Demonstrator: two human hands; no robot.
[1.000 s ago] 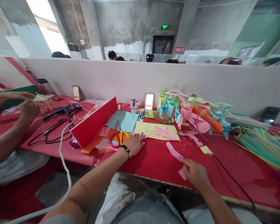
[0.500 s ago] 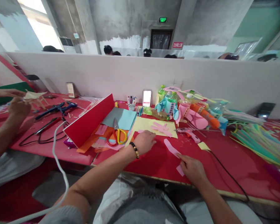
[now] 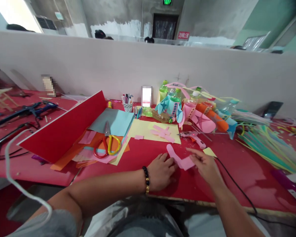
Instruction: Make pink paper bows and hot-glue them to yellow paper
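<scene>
My left hand (image 3: 161,171), with a beaded bracelet (image 3: 146,179) at the wrist, lies on the red table, its fingertips against a curved pink foam strip (image 3: 172,154). My right hand (image 3: 204,164) is just beyond, pinching a small pink foam piece (image 3: 187,163) that overlaps the strip's lower end. Behind both hands is a yellow card (image 3: 148,130) bearing pink cut-out shapes (image 3: 161,131). A pink glue gun (image 3: 193,137) lies just past my right fingers.
Red-handled scissors (image 3: 108,146) lie on coloured paper beside a tilted red board (image 3: 61,126). Bottle crafts (image 3: 170,105) crowd the back, with green strips (image 3: 263,148) at right. A black cord (image 3: 234,181) crosses the table; a white cable (image 3: 8,158) hangs at left.
My left hand has moved right, off the yellow card, to the pink strip. The small pink piece now sits against the strip under my right hand. The view has swung right, losing the neighbour's hands.
</scene>
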